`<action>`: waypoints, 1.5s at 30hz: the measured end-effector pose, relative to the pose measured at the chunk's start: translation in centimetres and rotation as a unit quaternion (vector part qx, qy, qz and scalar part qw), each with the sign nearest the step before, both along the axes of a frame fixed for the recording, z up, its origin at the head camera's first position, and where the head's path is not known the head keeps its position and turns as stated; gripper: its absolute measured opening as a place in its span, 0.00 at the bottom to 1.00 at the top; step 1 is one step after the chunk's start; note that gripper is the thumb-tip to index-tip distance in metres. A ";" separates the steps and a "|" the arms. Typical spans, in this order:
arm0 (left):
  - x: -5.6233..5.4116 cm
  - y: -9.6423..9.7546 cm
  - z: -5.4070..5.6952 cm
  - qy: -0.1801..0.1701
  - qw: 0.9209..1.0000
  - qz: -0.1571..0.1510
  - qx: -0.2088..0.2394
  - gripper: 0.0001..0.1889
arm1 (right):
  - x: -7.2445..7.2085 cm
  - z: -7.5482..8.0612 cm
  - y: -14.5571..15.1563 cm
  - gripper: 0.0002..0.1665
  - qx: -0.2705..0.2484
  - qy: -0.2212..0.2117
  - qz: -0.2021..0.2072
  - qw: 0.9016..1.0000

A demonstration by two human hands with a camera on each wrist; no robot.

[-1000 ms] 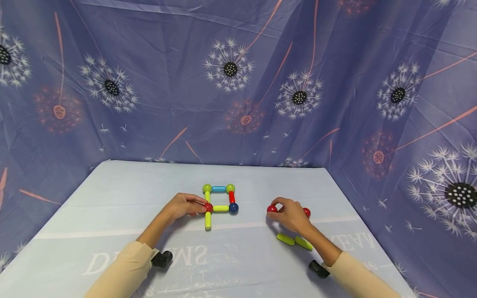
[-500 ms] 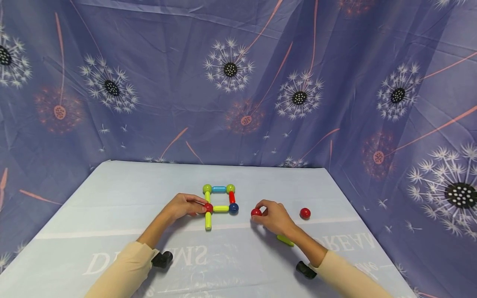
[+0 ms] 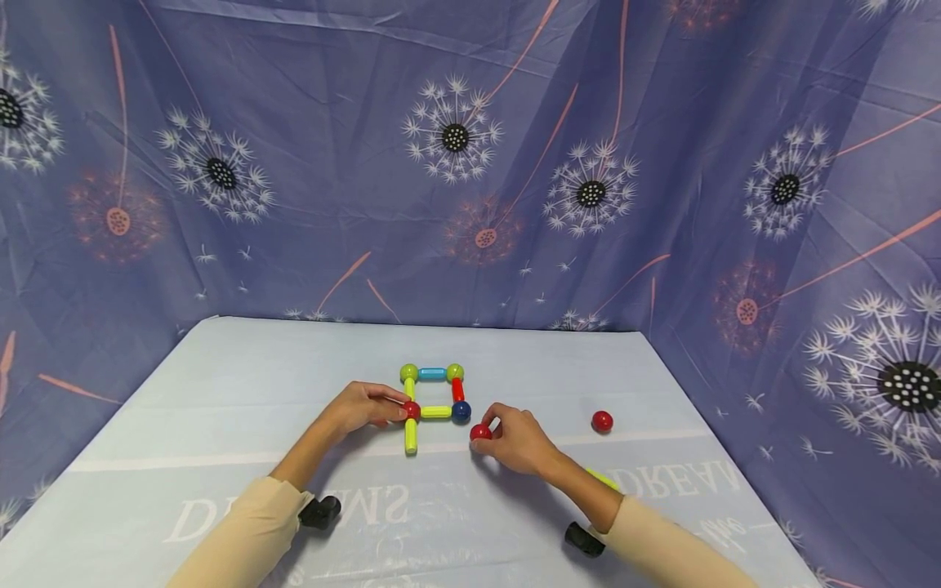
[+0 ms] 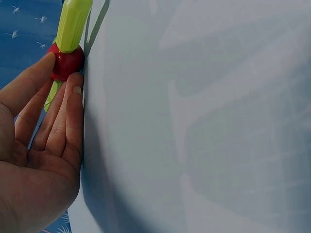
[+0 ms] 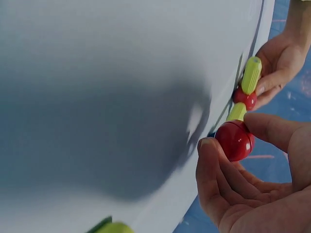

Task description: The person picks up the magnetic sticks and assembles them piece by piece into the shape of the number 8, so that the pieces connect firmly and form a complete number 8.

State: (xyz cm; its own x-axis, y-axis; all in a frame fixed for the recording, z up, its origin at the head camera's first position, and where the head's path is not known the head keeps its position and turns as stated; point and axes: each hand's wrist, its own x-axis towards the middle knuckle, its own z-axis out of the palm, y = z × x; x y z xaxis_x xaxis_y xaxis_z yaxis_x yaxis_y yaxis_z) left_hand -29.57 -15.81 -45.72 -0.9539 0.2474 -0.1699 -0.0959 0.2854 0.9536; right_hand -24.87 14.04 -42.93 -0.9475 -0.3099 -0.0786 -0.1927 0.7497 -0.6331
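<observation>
A square of balls and sticks lies on the white cloth. Its near-left corner is a red ball (image 3: 412, 410), pinched between the thumb and fingers of my left hand (image 3: 363, 405). From that ball a lime-green stick (image 3: 411, 438) points toward me, and another lime stick (image 3: 437, 412) leads to a dark blue ball (image 3: 461, 412). The far side has two green balls joined by a light blue stick (image 3: 432, 373); a red stick (image 3: 458, 389) forms the right side. My right hand (image 3: 520, 441) pinches a second red ball (image 5: 235, 140) just right of the blue one.
Another red ball (image 3: 602, 421) lies farther right on the table (image 3: 294, 351). A loose lime stick (image 3: 604, 478) shows partly behind my right forearm. A purple dandelion-print curtain (image 3: 338, 204) stands behind the table, and black cameras sit at both wrists.
My right hand has carried its red ball leftward and slightly nearer me, toward the square. Its forearm now covers one of the loose lime sticks. My left hand stays put.
</observation>
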 end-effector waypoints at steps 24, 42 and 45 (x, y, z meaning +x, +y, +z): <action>0.0 0.0 0.2 0.003 1.000 -0.005 -0.006 0.19 | 1.3 -0.1 -4.4 0.16 0.006 -0.019 0.051 0.999; 0.0 -0.1 0.2 0.003 1.000 -0.011 0.001 0.19 | 2.1 -0.4 -7.1 0.17 -0.015 -0.018 0.092 0.995; 0.0 -0.1 0.2 0.004 1.000 -0.009 -0.002 0.19 | 2.3 -0.4 -7.3 0.17 -0.014 -0.022 0.091 0.996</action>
State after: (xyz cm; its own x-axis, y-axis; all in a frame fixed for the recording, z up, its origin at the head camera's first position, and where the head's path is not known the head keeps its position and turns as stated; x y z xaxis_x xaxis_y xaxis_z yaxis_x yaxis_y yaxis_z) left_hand -29.55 -15.88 -45.54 -0.9510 0.2630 -0.1626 -0.0825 0.2910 0.9531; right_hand -22.56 6.72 -43.38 -0.8717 -0.4779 -0.1082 -0.2946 0.6877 -0.6635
